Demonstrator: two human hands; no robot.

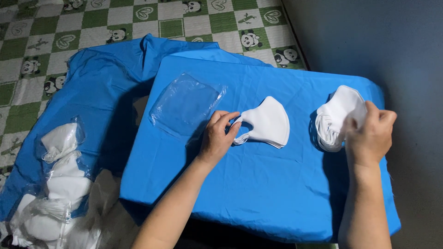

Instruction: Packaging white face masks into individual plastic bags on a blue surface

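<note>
I am sitting over a surface with a blue cloth on it. My left hand is pinching the ear loop end of a small stack of white masks that lies flat in the middle of the surface. My fingers are curled in and closed on that end, with the thumb on one side. My right hand is at the right edge, closed around the side of a bigger pile of white masks, and the pile sticks out above my fingers. The two heaps are well apart. A clear plastic bag lies flat just to the left of my left hand, near the small stack but not touching it. Down on the floor to my left is more blue cloth, and on it there are packed masks in clear bags, all bunched up. The mat past the cloth is green and white with little pandas. I think I am in the middle of packing: the small stack looks counted out and ready, and the bag is waiting beside it. For the next move I think I need to keep the stack neat and together, get the mouth of the bag open, and slide the masks in without the loops catching. My right hand is busy, so it would have to let go of the pile first to help.
</note>
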